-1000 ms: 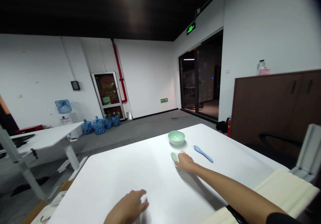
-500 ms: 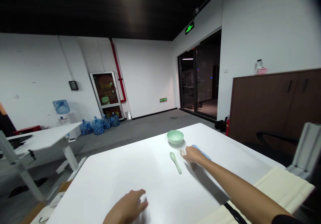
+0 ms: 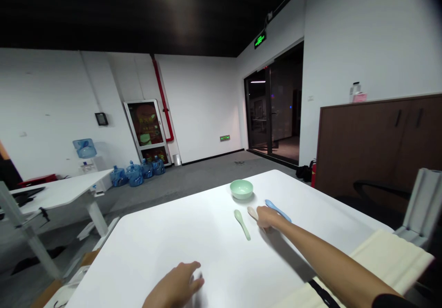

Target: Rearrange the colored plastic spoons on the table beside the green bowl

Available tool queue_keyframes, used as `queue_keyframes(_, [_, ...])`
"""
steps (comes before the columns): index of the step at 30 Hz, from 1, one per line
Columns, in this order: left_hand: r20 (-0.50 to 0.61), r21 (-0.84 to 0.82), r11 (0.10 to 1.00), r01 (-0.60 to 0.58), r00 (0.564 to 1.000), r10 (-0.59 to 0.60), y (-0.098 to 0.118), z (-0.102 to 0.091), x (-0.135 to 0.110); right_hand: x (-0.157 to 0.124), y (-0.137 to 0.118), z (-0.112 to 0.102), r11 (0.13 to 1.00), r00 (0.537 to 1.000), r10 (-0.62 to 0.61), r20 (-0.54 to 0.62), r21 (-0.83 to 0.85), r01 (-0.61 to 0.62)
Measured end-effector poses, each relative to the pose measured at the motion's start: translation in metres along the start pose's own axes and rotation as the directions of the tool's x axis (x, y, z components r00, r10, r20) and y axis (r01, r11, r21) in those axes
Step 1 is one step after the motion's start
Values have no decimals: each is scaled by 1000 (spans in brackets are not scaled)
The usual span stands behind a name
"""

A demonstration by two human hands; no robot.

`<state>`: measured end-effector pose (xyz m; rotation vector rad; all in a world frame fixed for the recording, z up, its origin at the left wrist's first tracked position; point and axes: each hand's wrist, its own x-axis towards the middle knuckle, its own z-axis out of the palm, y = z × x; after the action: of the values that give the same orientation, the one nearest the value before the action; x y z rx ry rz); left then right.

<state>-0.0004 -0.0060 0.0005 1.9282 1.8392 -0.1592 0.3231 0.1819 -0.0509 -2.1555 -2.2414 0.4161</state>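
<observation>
My right hand (image 3: 267, 217) reaches across the white table (image 3: 148, 234) with its fingers closed round the handle of a beige spoon (image 3: 252, 212). The bowl of that spoon sticks out to the left of my fingers, while most of its handle is hidden. To its left lies a pale green spoon (image 3: 242, 224), and just beyond my right hand rests a blue spoon (image 3: 278, 210), partly covered by the hand. A mint-green bowl (image 3: 241, 189) stands behind the spoons. Near the front of the table, my left hand (image 3: 175, 285) is open, thumb and forefinger apart, holding nothing.
A cream folded cloth-like panel (image 3: 386, 255) lies at the table's right front edge, under my right forearm. Another white desk (image 3: 72, 189) stands to the left, with blue water bottles (image 3: 134, 174) behind it. A brown cabinet (image 3: 359, 142) is on the right.
My right hand has slid slightly right along the beige spoon, uncovering more of its bowl and the near-left end of the blue spoon. My left hand has hardly moved.
</observation>
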Motion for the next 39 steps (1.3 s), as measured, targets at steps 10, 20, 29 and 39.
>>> queue_keyframes(10, [-15,-3,1000,-19,1000,19,-2,1,3,21,-15,-47,997,961,-61,-269,34,72])
queue_keyframes(20, [-15,-31,999,15,1000,-16,-9,2,8,83,-30,-61,997,932,67,-357,56,-50])
queue_keyframes(29, [-35,-17,1000,14,999,-15,-10,0,12,119,-34,-40,997,947,80,-310,31,-74])
queue_keyframes(39, [-15,-16,999,34,999,-34,-6,-3,10,112,-27,-34,998,958,60,-281,29,-53])
